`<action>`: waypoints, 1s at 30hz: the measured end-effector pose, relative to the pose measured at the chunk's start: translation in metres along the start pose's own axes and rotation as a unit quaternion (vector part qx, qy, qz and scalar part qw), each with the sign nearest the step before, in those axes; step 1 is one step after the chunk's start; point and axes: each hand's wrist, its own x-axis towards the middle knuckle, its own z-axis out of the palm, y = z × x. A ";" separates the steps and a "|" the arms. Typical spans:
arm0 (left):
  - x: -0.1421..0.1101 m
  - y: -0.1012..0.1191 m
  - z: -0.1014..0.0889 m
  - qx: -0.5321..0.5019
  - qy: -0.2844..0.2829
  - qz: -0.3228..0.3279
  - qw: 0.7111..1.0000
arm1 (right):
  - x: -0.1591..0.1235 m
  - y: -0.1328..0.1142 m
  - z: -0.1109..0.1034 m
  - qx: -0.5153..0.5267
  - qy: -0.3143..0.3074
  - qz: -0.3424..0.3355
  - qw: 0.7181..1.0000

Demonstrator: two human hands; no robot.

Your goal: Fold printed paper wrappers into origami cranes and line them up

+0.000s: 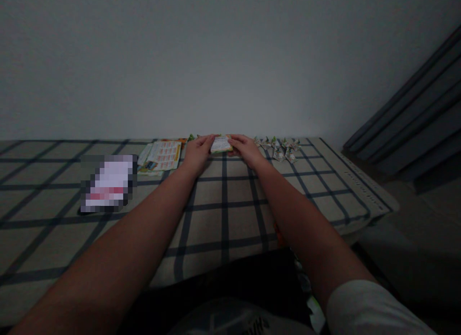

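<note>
Out over the far part of the table, both my hands hold a small folded piece of printed paper [221,144] with lines of text on it. My left hand [198,152] pinches its left edge, and my right hand [248,149] grips the right edge, some fingers hidden beneath. Just left of my left hand lie several printed paper sheets [164,155], the top one with calendar-like grids. To the right of my right hand sits a group of small folded paper pieces [281,150], pointed like stars.
A phone [108,184] with a bright, blurred-out screen lies on the left side of the table. The checked tablecloth [223,220] reaches back to a plain wall [230,61]. A dark pleated curtain [418,100] hangs at the right, past the table's edge.
</note>
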 end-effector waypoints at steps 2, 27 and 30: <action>0.000 0.001 0.001 -0.001 0.002 -0.003 1.000 | 0.001 0.001 0.000 0.006 -0.005 0.011 1.000; 0.003 -0.007 0.001 -0.019 -0.033 -0.072 0.997 | 0.003 0.005 -0.006 -0.084 0.017 -0.077 0.993; 0.003 -0.007 0.000 -0.017 -0.016 -0.074 0.997 | -0.002 0.002 -0.004 -0.171 0.029 -0.150 0.973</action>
